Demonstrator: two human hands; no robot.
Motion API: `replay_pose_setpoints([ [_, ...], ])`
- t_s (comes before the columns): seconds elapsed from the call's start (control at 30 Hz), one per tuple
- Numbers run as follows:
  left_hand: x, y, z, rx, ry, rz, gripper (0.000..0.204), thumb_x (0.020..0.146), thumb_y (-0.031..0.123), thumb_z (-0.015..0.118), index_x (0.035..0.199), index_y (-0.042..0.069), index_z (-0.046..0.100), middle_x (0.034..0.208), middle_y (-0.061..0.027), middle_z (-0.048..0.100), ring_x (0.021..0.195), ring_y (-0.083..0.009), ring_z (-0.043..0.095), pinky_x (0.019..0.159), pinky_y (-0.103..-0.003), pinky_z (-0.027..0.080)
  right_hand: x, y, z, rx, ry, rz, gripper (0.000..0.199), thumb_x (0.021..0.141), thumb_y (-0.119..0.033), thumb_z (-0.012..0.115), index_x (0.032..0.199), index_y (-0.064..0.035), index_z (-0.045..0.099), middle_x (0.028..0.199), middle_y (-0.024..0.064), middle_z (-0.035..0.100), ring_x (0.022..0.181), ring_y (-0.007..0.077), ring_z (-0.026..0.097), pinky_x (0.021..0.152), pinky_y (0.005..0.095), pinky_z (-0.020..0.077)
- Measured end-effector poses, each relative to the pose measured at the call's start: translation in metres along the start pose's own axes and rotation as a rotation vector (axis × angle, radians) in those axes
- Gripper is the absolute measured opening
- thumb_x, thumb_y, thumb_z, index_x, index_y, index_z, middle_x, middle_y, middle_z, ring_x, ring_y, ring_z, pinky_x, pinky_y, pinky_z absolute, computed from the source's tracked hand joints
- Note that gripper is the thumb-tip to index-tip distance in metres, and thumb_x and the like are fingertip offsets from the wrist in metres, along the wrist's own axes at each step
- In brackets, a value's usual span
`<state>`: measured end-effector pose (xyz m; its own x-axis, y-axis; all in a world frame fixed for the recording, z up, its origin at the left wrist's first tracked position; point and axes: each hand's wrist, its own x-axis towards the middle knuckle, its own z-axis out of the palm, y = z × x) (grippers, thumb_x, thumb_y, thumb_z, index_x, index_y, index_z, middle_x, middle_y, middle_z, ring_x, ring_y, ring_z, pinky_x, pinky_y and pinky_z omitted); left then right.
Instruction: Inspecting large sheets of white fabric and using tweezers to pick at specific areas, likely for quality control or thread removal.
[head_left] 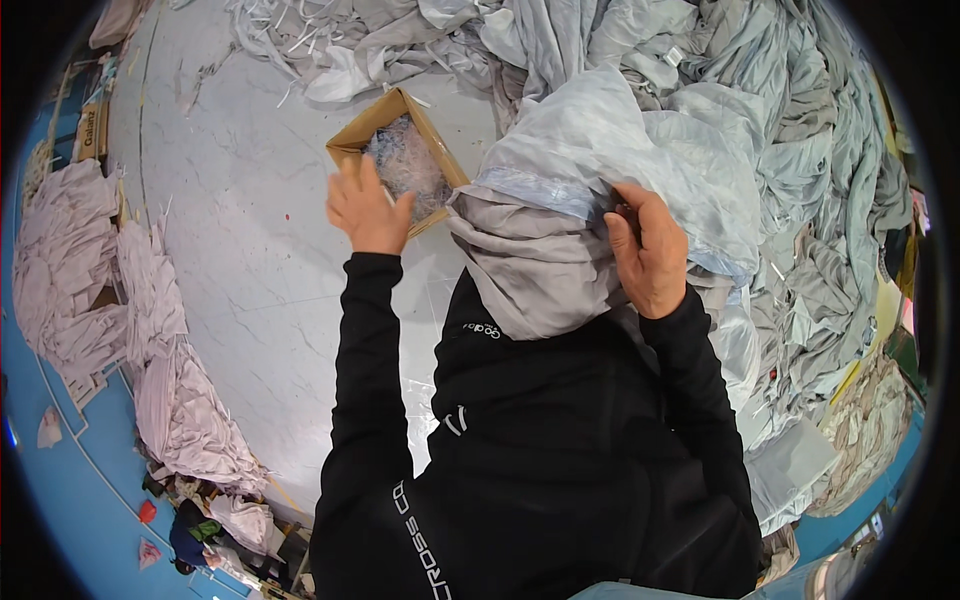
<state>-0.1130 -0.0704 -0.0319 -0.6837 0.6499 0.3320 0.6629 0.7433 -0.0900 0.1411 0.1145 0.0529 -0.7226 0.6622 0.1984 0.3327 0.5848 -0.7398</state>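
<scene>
My left hand (368,205) is held over the near left edge of an open cardboard box (432,128), its fingers spread and nothing in them. Inside the box lies a loose heap of clear, bluish crumpled material (405,160). On the right, my right hand (650,250) rests against a bunched grey cloth (535,260) with a pale blue band (540,192) across it. Its fingers are curled, and a small dark spot shows between thumb and forefinger; what they grip is hidden. A thin, pale blue-white fabric (590,120) spreads beyond the band.
Piles of grey-blue fabric (810,170) cover the far and right side of the marbled grey surface (250,280). Pinkish-white cloth stacks (75,250) line the left edge. Past them is a blue floor (85,480), where another person (190,535) is at the lower left.
</scene>
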Motion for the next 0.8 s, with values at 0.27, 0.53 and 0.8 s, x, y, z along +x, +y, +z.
replay_pose_setpoints([
  [0.27, 0.016, 0.058, 0.015, -1.135, -0.415, 0.244, 0.038, 0.076, 0.006, 0.071, 0.114, 0.005, 0.066, 0.110, -0.0123, 0.067, 0.103, -0.0307, 0.063, 0.086, -0.037, 0.050, 0.007, 0.003, 0.009, -0.154, -0.031, -0.031, 0.048, 0.066, 0.002, 0.079, 0.111, -0.0074, 0.065, 0.095, 0.0089, 0.066, 0.073, 0.0212, 0.064, 0.064, 0.0280, 0.0525],
  [0.53, 0.014, 0.090, 0.048, -0.920, -0.210, 0.293, 0.034, 0.075, 0.000, 0.066, 0.108, 0.008, 0.067, 0.103, -0.0145, 0.067, 0.095, -0.0347, 0.064, 0.078, -0.041, 0.052, 0.017, 0.011, -0.010, -0.168, 0.077, -0.112, 0.034, 0.063, 0.011, 0.072, 0.093, -0.0035, 0.067, 0.085, 0.0084, 0.061, 0.071, 0.0227, 0.062, 0.063, 0.0291, 0.0498],
  [0.8, 0.030, 0.083, 0.051, -1.101, 0.011, 0.025, 0.019, 0.086, 0.000, 0.058, 0.102, 0.006, 0.066, 0.090, -0.0130, 0.067, 0.085, -0.0279, 0.067, 0.077, -0.036, 0.051, 0.010, 0.009, -0.060, -0.108, 0.188, -0.106, 0.028, 0.064, 0.013, 0.070, 0.087, -0.0014, 0.065, 0.080, 0.0088, 0.061, 0.068, 0.0203, 0.060, 0.061, 0.0269, 0.0463],
])
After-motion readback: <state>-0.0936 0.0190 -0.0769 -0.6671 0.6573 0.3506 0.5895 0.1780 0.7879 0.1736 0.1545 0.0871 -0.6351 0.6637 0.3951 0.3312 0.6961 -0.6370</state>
